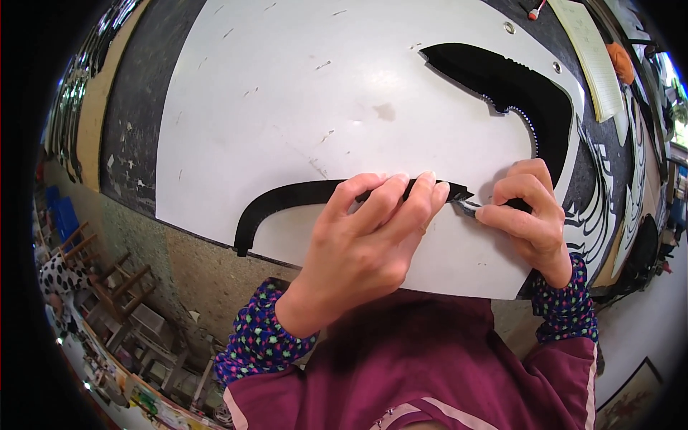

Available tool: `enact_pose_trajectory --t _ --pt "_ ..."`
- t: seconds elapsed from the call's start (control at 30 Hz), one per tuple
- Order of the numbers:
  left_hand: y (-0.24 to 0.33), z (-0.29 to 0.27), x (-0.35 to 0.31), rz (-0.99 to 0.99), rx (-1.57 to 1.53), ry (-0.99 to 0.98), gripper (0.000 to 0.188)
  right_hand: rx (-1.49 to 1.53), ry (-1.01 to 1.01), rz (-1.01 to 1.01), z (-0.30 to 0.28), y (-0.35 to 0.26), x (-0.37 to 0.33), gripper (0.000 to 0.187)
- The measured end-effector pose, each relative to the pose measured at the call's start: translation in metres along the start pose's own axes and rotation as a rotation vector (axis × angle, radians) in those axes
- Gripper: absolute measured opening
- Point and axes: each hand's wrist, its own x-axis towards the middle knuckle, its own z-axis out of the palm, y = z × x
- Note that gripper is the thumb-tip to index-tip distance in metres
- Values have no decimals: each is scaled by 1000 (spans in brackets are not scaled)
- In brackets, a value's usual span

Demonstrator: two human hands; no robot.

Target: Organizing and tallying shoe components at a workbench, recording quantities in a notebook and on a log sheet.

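A curved black strip (pixel 283 199), bent down at its left end, lies near the front edge of a white board (pixel 272 107). My left hand (pixel 369 240) bears on the strip's right part, fingers bent and close together along it; the thumb is hidden. At the strip's pointed right tip, my right hand (pixel 530 215) pinches a small silvery-grey sliver (pixel 467 207) between thumb and forefinger. Its exact kind is hard to make out. Beyond that hand lies a larger black blade-shaped piece (pixel 527 82), with a notched inner edge; the right hand covers part of its lower end.
Small cuts and a stain mark the board, which has metal eyelets (pixel 509 28) at the far right. White cut-out shapes (pixel 595 208), a lined notepad (pixel 588 57) and an orange object (pixel 619 63) sit to the right. Wooden stools (pixel 125 287) stand on the floor at left.
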Motion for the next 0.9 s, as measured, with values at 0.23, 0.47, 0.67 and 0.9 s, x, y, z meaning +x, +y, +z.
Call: enact_pose_trajectory --t 0.23,0.47,0.67,0.9 --pt "0 -1 -3 -18 -32 -1 34 103 -104 -38 -13 2 -5 25" --pt "-1 1 -6 3 7 -1 34 220 -125 279 -7 -8 10 11" --pt "0 2 0 12 39 -20 33 199 -103 396 -11 -11 13 8" --pt "1 6 3 15 57 -23 33 146 -66 410 -10 -9 13 6"
